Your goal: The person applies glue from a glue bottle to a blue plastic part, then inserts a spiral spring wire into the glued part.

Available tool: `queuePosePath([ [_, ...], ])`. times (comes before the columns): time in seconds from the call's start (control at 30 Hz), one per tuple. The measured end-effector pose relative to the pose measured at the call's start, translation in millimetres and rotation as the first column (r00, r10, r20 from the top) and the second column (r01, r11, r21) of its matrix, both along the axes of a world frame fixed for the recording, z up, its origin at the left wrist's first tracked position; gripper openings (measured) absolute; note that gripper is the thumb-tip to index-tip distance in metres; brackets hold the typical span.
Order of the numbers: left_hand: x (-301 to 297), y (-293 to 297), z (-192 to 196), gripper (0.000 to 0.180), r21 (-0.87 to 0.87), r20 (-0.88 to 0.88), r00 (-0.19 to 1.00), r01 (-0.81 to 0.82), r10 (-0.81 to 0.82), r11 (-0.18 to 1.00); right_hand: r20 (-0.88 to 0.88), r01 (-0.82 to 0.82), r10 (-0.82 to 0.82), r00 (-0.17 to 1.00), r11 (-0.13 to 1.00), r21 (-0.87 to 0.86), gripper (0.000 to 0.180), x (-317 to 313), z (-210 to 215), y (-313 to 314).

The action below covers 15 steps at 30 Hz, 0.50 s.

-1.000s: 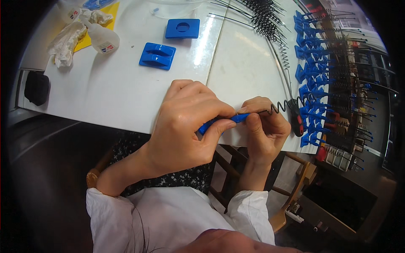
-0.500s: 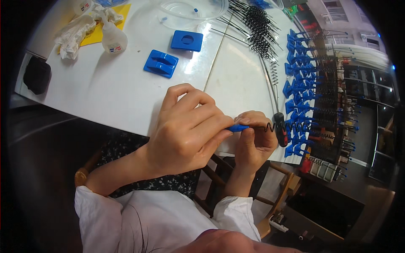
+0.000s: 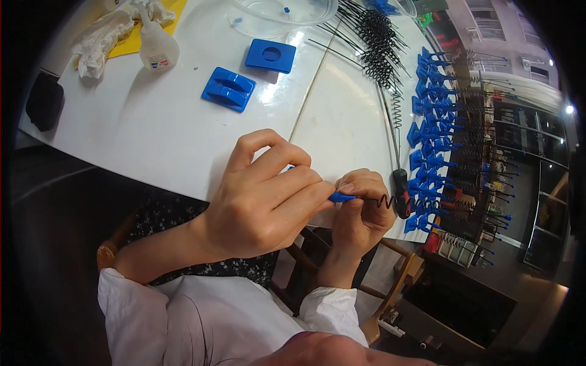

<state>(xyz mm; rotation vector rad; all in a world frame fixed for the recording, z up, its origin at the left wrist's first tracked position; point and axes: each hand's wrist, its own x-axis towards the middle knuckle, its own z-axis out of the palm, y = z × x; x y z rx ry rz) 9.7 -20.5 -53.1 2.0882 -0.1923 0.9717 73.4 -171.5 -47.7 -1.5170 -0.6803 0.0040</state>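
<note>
My left hand (image 3: 259, 204) is closed round a blue plastic piece (image 3: 342, 197), whose tapered end sticks out past the fingertips. Most of that piece is hidden in the palm; a speck of blue also shows between the fingers. Just right of it, my right hand (image 3: 366, 210) pinches a black coiled wire (image 3: 384, 201) between thumb and fingers. The wire's straight end meets the blue tip, and its coil runs off to the right. How deep the wire sits in the tip I cannot tell. Both hands are above the table's near edge.
Two blue plastic bases (image 3: 229, 89) lie beyond my hands. Farther left are a squeeze bottle (image 3: 158, 50), crumpled tissue (image 3: 97, 49) and yellow sheet. Black wires (image 3: 378, 46) are piled beyond a screwdriver (image 3: 400, 192). Blue pieces with wires (image 3: 430, 125) line the right edge.
Both hands have shifted slightly left and down in the picture with the blue piece and the wire. The blue tip seems turned a little; the grips stay much the same.
</note>
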Motion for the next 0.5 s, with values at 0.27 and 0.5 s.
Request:
queuePosePath([
  [0.27, -3, -2, -3, 0.026, 0.047, 0.024, 0.999, -0.026, 0.025, 0.999, 0.010, -0.035, 0.035, 0.999, 0.999, -0.010, 0.017, -1, 0, -2],
  [0.5, -2, 19, 19, 0.022, -0.147, -0.202, 0.961, 0.158, -0.186, 0.976, 0.043, 0.004, -0.004, 0.999, 1.000, -0.002, 0.015, -4, 0, -1],
])
